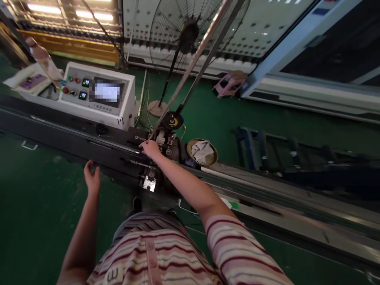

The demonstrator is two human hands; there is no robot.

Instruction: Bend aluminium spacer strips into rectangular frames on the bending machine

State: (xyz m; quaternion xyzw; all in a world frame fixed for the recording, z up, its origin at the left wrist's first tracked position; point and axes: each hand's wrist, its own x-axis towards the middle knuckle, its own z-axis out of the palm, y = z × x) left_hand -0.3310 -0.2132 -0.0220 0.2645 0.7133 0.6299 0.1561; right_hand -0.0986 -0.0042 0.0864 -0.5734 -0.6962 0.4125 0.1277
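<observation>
My right hand (151, 149) reaches over the long dark machine bed (68, 136), its fingers pinched together. A long thin, pale strip (190, 67) slopes down from the upper right and ends at these fingers. Just right of the hand sits a metal mechanism (162, 138) with a black round wheel (172, 120). Below it, on the near side, is a shiny metal block (149, 183). A narrow metal rail (113, 145) runs along the bed to my right fingertips. My left hand (92, 180) hovers by the bed's front edge, thumb and fingers apart, holding nothing.
A white control box (113, 113) with a screen stands on the left, beside a bottle (46, 61). A bowl (213, 156) with cloth sits right of the mechanism. Behind are a standing fan (190, 35), a pink stool (231, 82) and a blue metal frame (251, 148).
</observation>
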